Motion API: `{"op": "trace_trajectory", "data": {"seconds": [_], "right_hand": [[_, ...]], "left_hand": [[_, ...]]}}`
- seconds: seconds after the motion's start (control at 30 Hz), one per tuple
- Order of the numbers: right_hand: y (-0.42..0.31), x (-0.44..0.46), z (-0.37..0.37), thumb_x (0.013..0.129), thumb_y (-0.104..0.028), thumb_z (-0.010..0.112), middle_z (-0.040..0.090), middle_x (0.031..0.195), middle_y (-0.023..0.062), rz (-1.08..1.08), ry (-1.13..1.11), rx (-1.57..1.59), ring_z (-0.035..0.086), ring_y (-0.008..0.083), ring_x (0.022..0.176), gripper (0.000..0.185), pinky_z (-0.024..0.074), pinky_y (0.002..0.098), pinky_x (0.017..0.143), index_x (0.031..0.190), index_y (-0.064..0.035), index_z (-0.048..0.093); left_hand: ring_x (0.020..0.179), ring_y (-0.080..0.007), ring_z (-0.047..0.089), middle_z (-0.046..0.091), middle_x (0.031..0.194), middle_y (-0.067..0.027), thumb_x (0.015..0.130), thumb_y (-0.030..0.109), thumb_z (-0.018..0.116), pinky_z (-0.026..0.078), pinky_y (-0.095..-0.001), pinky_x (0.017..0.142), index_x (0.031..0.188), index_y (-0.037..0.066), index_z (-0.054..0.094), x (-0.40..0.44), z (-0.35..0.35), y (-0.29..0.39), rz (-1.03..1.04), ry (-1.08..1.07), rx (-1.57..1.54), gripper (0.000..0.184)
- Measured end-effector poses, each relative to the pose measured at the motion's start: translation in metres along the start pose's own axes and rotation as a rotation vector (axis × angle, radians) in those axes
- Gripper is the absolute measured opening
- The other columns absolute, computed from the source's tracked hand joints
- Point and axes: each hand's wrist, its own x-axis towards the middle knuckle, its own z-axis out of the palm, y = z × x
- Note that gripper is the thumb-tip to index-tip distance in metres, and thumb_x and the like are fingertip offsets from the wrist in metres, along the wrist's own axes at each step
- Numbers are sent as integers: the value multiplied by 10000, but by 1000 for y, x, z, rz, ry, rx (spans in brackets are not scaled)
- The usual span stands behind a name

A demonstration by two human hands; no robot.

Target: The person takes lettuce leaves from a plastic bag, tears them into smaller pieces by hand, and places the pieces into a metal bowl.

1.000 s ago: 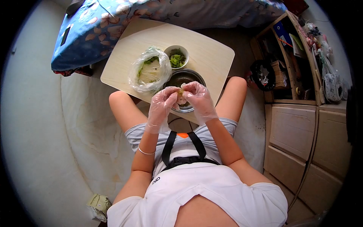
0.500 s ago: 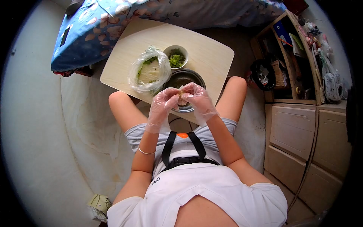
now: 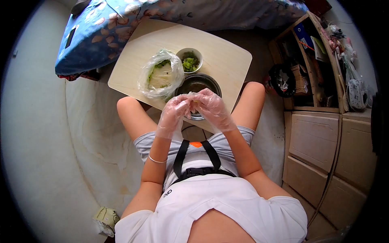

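My left hand and my right hand wear clear plastic gloves and meet over the near side of a steel bowl. Both sets of fingers are closed in a pinch around a small pale thing, mostly hidden by the fingers; its kind is unclear. Part of the steel bowl's dark inside shows behind my hands. To its left lies an open clear plastic bag around a pale round mass with green leaves along its edge. A white bowl of green leafy pieces stands behind the steel bowl.
The low, pale table stands between my knees. A bed with a blue floral cover runs behind it, a dark phone-like slab on top. At right are a black-lined bin, wooden shelves and cabinets.
My right hand's fingers have folded further over toward my left hand, covering more of the small pale thing. The bowls and bag have stayed in place.
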Motion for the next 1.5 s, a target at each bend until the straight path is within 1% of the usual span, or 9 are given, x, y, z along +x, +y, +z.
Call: {"op": "trace_trajectory", "data": {"seconds": [0.2,0.33,0.43,0.5,0.7,0.87,1.03,1.33,1.5], "right_hand": [[-8,6,-6,793,-15,663,588,784,118,-172,-96,-436,637,273,722,213,526,327,661,1003,-43,652],[-5,6,-2,801,-28,649,613,806,134,-126,-57,-443,643,293,744,151,525,331,660,951,-36,651],[-3,4,1,807,-10,634,634,821,144,9,96,-210,650,273,738,108,526,315,659,913,-9,650],[3,3,2,864,4,604,665,870,81,177,152,-102,645,141,751,114,516,270,672,975,12,634],[-4,-1,11,923,-30,565,658,910,54,504,219,594,623,105,775,108,516,236,690,1006,7,624],[14,-5,27,847,13,559,678,882,101,388,303,478,635,130,803,173,518,275,770,1000,30,639],[19,-6,28,848,13,534,676,876,98,363,284,482,637,137,810,187,519,280,780,1006,38,632],[14,-2,19,891,-49,561,664,840,85,534,231,790,591,131,639,125,467,257,537,982,-1,634],[24,-2,13,879,-55,568,658,899,96,539,349,1006,622,177,789,162,499,267,732,1025,-14,624]], "left_hand": [[669,-71,494,589,794,-3,937,171,550,402,-207,611,1005,10,645,-2,-6,-3,11,-42,36,199],[716,-70,538,596,818,3,936,172,564,424,-206,634,1038,24,637,-3,-4,-1,-21,12,33,194],[760,-85,573,609,858,-18,933,163,571,451,-211,638,1074,18,615,-6,3,3,-27,46,37,207],[785,-99,591,620,890,-41,931,158,573,469,-217,634,1090,7,599,-3,4,2,-7,47,48,221],[736,-96,580,604,905,-32,941,164,562,479,-224,625,1167,-3,557,-4,8,-1,-95,-73,-33,281],[678,-58,564,593,841,16,944,167,552,469,-184,595,1147,31,557,3,4,-20,-115,-91,-332,244],[653,-53,558,597,833,23,933,182,568,455,-175,575,1136,31,568,4,2,-24,-78,-122,-268,252],[622,-60,535,614,784,-5,913,197,578,428,-189,548,1034,22,620,0,7,-14,10,-89,-90,217],[606,-71,529,624,769,-30,922,163,545,425,-196,545,990,11,624,-2,6,-7,-40,-33,2,184]]}}
